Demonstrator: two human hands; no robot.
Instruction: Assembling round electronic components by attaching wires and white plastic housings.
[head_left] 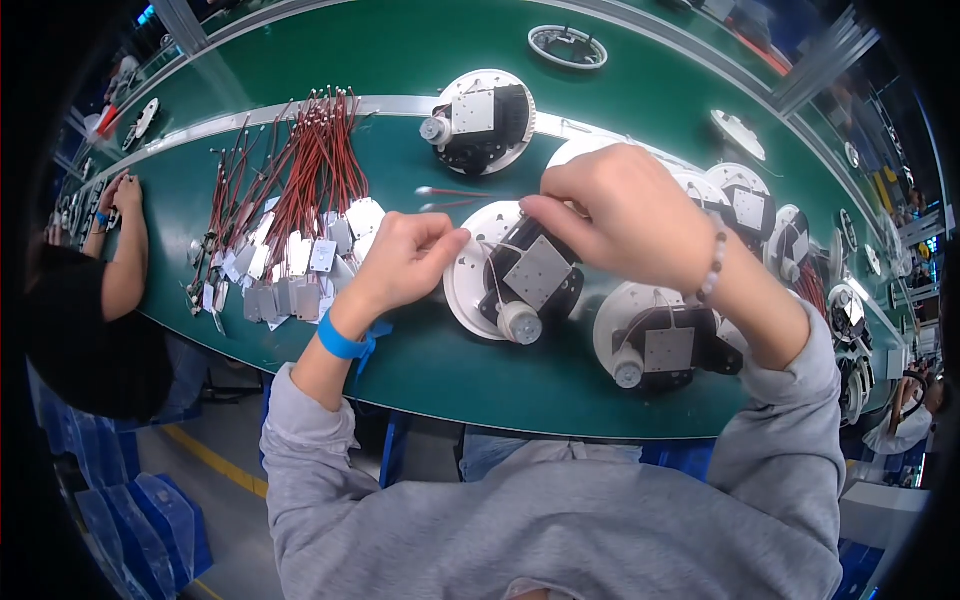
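Directly in front of me lies a round white assembly [465,290] with black parts, a pale square plate [538,272] and a white cylinder with a clear end [521,323] pointing toward me. My left hand [402,262], a blue band at its wrist, is pinched closed at the upper left rim. A thin pale wire runs over the assembly close to those fingertips. My right hand [630,210], wearing a beaded bracelet, is pinched closed above the far right rim. What either pinch holds is too small to make out. Short red wires [455,193] lie just beyond the assembly.
Left of me spreads a heap of silver plates [300,265] with red wires [325,150]. Similar assemblies stand at the far side [488,120] and near right [665,345], with several more farther right. A white ring [567,47] lies farther back. Another person's arm [128,250] is at left.
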